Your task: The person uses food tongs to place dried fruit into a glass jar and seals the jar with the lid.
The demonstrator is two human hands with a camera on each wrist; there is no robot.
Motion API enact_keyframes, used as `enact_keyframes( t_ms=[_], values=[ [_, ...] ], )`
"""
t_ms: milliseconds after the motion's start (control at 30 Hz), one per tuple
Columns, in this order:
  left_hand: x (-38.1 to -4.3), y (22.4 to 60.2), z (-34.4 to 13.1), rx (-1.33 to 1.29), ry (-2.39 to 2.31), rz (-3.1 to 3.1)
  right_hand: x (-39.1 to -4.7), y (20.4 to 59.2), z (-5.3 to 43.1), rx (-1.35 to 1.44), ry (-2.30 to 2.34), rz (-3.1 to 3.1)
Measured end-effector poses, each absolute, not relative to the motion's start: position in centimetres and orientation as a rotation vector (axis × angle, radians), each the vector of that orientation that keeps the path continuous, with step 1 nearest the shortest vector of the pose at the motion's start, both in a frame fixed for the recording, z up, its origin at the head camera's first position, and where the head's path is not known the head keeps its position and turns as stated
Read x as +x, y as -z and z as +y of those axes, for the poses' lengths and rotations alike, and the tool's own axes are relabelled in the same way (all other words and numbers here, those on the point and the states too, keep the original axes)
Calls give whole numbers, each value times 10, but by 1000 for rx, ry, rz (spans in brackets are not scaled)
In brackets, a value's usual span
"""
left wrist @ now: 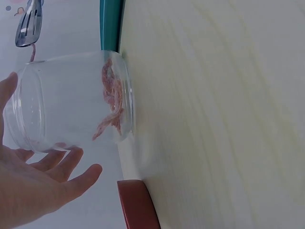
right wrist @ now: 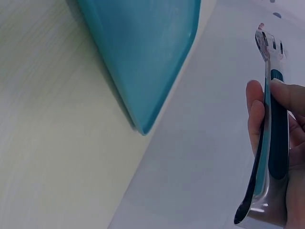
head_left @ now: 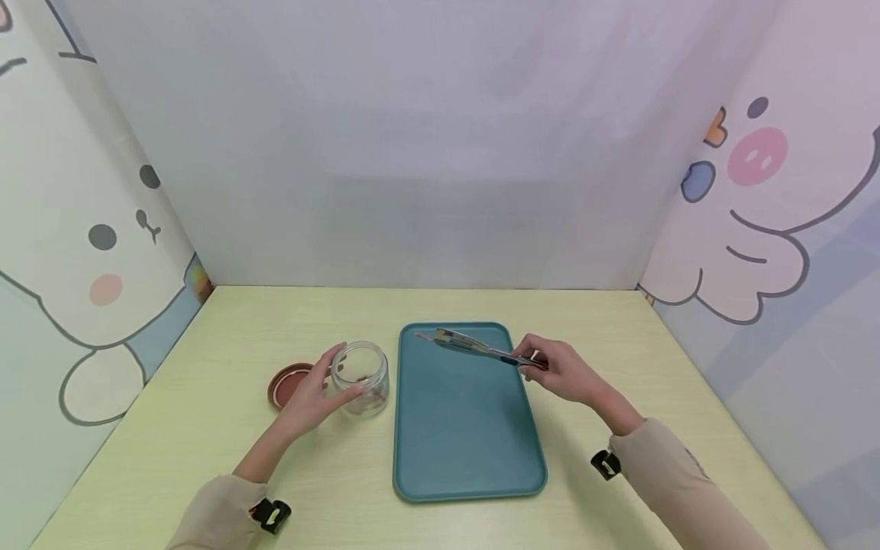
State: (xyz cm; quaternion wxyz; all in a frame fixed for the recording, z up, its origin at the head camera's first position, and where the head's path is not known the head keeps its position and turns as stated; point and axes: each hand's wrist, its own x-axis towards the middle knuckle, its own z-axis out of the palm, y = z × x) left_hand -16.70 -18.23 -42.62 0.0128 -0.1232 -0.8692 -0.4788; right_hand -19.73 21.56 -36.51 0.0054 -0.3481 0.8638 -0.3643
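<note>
My left hand (head_left: 312, 397) grips a clear glass jar (head_left: 372, 393), thumb on its near side and fingers on its far side. The jar stands upright on the table without its lid. Reddish strips that look like shredded meat (left wrist: 112, 95) lie on its bottom. My right hand (head_left: 560, 370) holds metal tongs (head_left: 474, 345) with dark grip panels, squeezed nearly together between thumb and fingers. The tongs are raised over the far part of a blue-green tray (head_left: 467, 443), tips toward the jar. A thin pinkish strip (head_left: 423, 337) sticks out from their tips.
A reddish-brown jar lid (head_left: 283, 387) lies on the table left of the jar, partly behind my left hand. The tray lies just right of the jar. A pale wall (head_left: 440, 191) rises behind the table (head_left: 330, 489), with cartoon-printed panels on both sides.
</note>
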Motion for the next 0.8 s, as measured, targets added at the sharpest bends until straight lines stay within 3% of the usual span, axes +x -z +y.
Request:
enact_keyframes(
  t_ms=[300, 800],
  values=[
    [-167, 427, -183, -394, 1493, -2696, -173, 328, 189, -1265, 1170, 2650],
    [-167, 426, -183, -376, 1480, -2716, -174, 339, 156, -1411, 1155, 2570]
  ],
)
